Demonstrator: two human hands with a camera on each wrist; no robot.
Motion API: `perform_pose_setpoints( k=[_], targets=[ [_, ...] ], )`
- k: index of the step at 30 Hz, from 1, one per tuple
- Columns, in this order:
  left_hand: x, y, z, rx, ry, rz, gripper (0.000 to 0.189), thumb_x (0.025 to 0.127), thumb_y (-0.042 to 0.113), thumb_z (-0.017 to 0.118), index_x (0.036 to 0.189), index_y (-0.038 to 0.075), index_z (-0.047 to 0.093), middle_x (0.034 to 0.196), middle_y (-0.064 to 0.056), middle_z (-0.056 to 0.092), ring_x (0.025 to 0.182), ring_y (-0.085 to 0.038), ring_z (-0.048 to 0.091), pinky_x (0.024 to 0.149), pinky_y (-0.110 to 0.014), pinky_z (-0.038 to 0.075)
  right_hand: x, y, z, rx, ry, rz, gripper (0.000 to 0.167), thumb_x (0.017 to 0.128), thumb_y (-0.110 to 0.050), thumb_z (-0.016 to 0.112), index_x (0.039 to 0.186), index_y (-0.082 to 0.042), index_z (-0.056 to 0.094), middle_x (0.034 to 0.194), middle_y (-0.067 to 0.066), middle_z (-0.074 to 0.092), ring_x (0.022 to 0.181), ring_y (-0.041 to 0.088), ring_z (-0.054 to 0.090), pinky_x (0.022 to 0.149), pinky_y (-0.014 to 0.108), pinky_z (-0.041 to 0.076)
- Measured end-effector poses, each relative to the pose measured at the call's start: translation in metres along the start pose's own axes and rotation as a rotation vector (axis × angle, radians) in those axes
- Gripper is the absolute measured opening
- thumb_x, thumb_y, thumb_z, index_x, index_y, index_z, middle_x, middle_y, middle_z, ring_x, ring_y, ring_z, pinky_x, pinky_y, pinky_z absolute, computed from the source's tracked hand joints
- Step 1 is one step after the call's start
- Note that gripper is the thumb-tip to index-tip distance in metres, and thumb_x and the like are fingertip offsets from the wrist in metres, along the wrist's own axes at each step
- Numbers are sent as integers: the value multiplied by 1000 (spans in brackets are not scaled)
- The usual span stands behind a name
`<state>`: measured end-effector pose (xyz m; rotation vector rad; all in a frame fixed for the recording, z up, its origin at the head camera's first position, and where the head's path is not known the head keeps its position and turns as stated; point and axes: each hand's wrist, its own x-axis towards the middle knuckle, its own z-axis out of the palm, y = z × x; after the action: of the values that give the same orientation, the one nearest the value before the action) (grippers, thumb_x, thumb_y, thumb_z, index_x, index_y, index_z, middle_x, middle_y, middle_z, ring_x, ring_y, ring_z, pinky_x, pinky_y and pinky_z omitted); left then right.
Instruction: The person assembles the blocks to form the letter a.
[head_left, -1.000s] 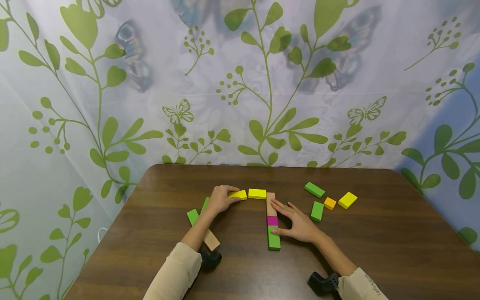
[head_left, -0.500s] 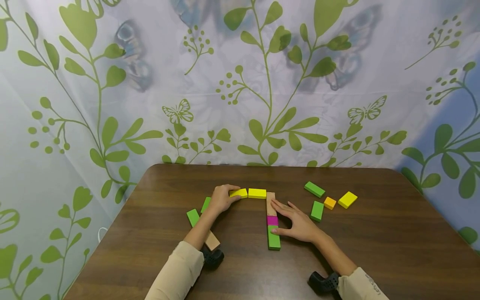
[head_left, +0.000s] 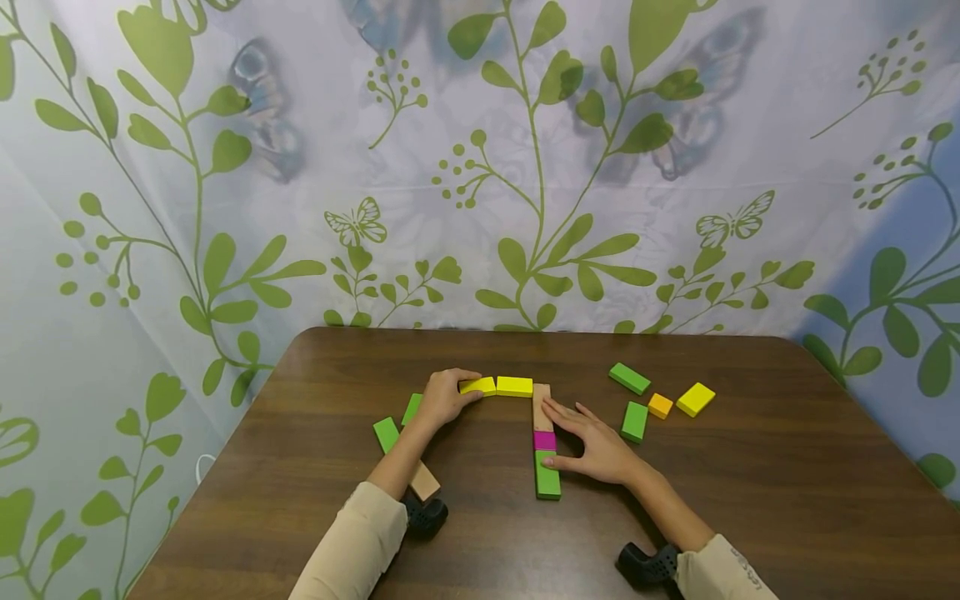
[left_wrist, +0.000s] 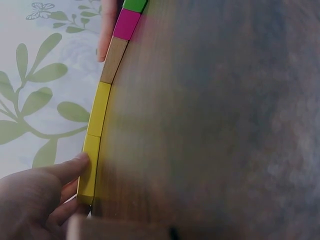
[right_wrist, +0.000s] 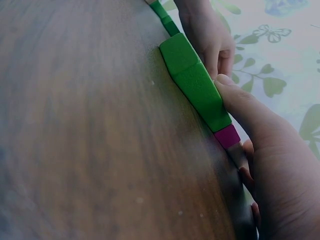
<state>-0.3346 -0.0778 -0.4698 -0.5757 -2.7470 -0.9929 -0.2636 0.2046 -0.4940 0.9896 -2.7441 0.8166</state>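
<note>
A person in beige sleeves (head_left: 352, 542) works at a broad, dark brown wood-grain table (head_left: 517, 550) with rounded far corners, its top catching a soft sheen toward the near side. Behind it hangs a pale backdrop (head_left: 420, 183) printed with green leafy stems and butterflies (some outlined in green, others a blurry blue), creased at left and shading to blue at far right. A white cord (head_left: 201, 467) loops beside the table's left edge.

Near the far edge, the left hand (head_left: 444, 400) pinches a yellow rectangular block (head_left: 482, 386), set end to end with a second yellow block (head_left: 514, 387). From there a row runs toward the person: a plain wooden block (head_left: 540, 400), a short magenta block (head_left: 544, 441) and a green rectangular block (head_left: 547, 483). The right hand (head_left: 596, 446) lies spread along that row, fingertips at the wooden block, thumb on the green.

To the right rest an orange cube (head_left: 660, 407), a lone yellow block (head_left: 696, 400) and loose green blocks (head_left: 633, 422); a black device (head_left: 425, 518) sits at the left wrist.
</note>
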Motion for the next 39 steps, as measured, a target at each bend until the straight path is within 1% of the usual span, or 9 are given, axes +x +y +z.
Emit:
perform_pose_setpoints(
  k=[8,18,22,25,28,32,36,39],
  targets=[
    [0,0,0,14,1,-5,33,82,23,70,112,10,68,111,-8,65,105,-27,58,86,-39,48,0,0,0,0,5,-4,85,79,-54,65,146,-14,30,149,4,27,129,22,36,107,54,12],
    [2,0,0,14,0,-2,33,82,24,71,112,10,68,111,-8,65,104,-27,59,84,-39,49,1,-2,-2,4,-3,-9,85,79,-55,63,146,-13,30,149,4,26,130,20,35,108,53,11],
    [2,0,0,14,-3,-6,34,82,24,71,113,10,68,111,-8,65,105,-27,58,85,-39,49,1,-2,-2,-2,-1,-10,85,80,-55,63,146,-13,30,149,4,27,130,20,35,108,54,12],
    [1,1,-2,11,-8,7,36,82,23,71,115,8,67,113,-10,64,106,-28,57,85,-40,48,1,-2,-1,0,0,-10,85,79,-55,63,146,-13,30,149,4,27,130,20,35,108,54,12],
    [-3,0,-7,2,-12,25,39,83,22,70,117,6,64,116,-11,62,108,-29,56,87,-41,47,1,-2,-1,-1,0,-14,85,79,-55,63,145,-12,31,149,5,27,130,20,35,107,54,12],
    [-11,-3,-18,-22,-15,39,39,83,19,69,118,4,63,119,-12,60,112,-31,53,91,-44,44,1,-2,0,-2,3,-19,86,79,-55,64,145,-11,31,148,6,28,130,21,35,107,53,12],
    [-21,-9,-33,-56,-11,13,37,84,17,69,119,4,63,122,-13,58,116,-32,50,95,-45,41,1,-1,1,-5,13,-20,86,79,-54,65,145,-12,31,148,5,28,129,21,36,107,54,13],
    [-30,-16,-45,-77,-7,-14,37,84,17,69,119,5,62,122,-14,58,117,-34,49,95,-47,41,0,0,1,-9,14,-13,85,78,-55,65,145,-13,31,149,4,28,129,20,37,107,54,13]
  ],
)
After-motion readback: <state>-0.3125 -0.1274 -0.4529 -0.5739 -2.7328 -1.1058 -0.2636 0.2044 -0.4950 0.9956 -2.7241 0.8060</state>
